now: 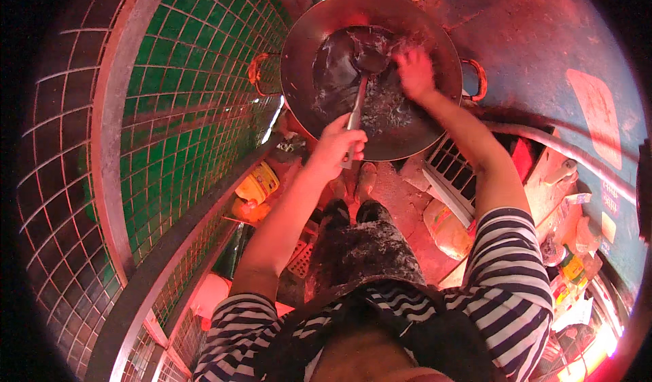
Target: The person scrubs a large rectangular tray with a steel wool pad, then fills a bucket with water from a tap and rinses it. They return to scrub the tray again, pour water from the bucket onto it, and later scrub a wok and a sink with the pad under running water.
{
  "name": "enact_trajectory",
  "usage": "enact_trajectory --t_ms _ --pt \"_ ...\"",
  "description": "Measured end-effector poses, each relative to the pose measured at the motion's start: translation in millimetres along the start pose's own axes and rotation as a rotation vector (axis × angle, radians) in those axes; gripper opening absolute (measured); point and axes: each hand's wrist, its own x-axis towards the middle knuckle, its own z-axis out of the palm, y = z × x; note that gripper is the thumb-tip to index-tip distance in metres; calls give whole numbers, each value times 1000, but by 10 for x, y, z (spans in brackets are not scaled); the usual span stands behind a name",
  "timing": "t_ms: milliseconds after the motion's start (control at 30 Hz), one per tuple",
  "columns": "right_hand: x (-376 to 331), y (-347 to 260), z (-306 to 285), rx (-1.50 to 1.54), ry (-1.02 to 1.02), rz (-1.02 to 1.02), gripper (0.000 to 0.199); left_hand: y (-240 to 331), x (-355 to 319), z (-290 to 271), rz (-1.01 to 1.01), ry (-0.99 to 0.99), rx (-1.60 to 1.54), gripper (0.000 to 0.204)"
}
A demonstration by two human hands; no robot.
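A large dark wok with a loop handle on each side holds water, which looks stirred up and splashed. My left hand is wrapped round the flat metal handle of a ladle, near its end. The ladle's round dark bowl rests in the water at the middle of the wok. Inside the wok, on the right, my right hand reaches over the water with fingers stretched out and nothing seen in them. Motion blurs that hand, so whether its fingertips touch the water is unclear.
A wire mesh panel in a metal frame stands close on the left. Below the wok's left side is a yellow container. To the right are a grey slatted crate, a filled plastic bag and a blue wall.
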Motion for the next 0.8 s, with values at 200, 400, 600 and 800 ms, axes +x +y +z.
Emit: enact_trajectory --t_ms 200,400,600,800 --pt "210 130 -17 229 -78 -161 25 281 -478 -457 -92 -36 -269 26" --pt "328 -1084 111 1059 -9 100 25 221 -355 -562 -170 -66 -326 26" --pt "732 -428 140 367 82 -3 16 269 -346 -549 -213 -136 -340 26" --pt "314 -1626 -149 1036 -33 169 12 221 -328 -561 -223 -87 -377 21"
